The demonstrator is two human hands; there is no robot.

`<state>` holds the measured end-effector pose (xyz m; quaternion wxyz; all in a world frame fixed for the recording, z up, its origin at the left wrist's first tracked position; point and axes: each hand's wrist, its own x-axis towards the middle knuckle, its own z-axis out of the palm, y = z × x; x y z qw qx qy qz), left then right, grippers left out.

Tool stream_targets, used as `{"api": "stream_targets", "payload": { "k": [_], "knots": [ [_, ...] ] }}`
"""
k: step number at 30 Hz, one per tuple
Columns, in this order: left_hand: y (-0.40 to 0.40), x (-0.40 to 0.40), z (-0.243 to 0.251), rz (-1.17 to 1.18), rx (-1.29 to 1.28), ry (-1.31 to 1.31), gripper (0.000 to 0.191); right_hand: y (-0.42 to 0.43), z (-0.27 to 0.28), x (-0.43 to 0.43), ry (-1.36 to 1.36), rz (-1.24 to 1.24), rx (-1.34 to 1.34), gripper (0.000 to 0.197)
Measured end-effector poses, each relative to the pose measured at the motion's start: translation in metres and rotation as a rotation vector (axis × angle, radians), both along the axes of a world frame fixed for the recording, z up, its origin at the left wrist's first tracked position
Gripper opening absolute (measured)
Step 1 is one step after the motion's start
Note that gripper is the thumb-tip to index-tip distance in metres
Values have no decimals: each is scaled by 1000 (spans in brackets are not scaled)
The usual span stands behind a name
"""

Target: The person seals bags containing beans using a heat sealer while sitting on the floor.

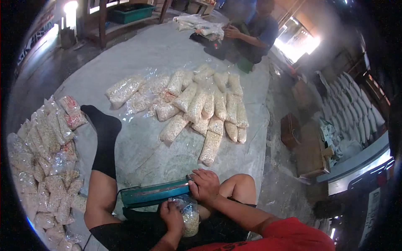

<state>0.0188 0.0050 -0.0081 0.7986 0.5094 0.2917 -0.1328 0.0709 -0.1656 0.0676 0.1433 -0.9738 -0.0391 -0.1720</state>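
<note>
A teal impulse sealer with a long bar lies across my lap. My right hand grips the right end of its lever arm. My left hand pinches the upper part of a clear plastic bag filled with pale grains or kernels; its top edge lies at the sealer, and whether it sits between the jaws I cannot tell. In front of me, several filled bags lie piled on the pale floor sheet, one bag nearest to me. To my left is another large heap of filled bags.
My outstretched leg with a black sock lies beside the left heap. Another person sits at the far end near plastic bags. A teal tub stands at the back left. Wooden boxes and stacked white sacks stand right.
</note>
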Motion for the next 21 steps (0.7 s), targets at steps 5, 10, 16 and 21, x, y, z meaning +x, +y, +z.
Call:
{"api": "stream_targets", "payload": {
  "k": [5,10,16,21],
  "knots": [
    [4,-2,6,-107,162,-68,19,-1,-2,-11,-110,-2,-3,22],
    [-6,0,-1,6,88,-106,26,-2,-5,-13,-112,11,19,19],
    [-5,9,-2,-32,67,-124,26,-4,1,-11,-202,9,-30,20],
    [-1,7,18,-82,295,-150,28,-3,1,-14,-100,-3,-41,30]
  ]
}}
